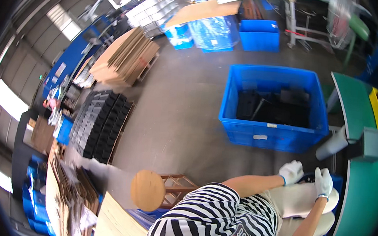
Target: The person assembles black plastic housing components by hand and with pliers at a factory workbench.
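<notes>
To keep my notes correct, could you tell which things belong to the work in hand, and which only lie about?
Likely in use:
- left hand
- right hand
- blue container beside them
- perhaps large blue crate

Likely just lying about:
- round-topped stool
- cardboard stack
- stacked black parts

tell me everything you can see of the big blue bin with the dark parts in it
The big blue bin is rectangular and open-topped, apparently plastic, with a thick rim and whitish labels on its near wall. It stands upright on the grey floor, apart from the gloved left hand and right hand. Dark parts lie jumbled inside, below the rim.
</notes>
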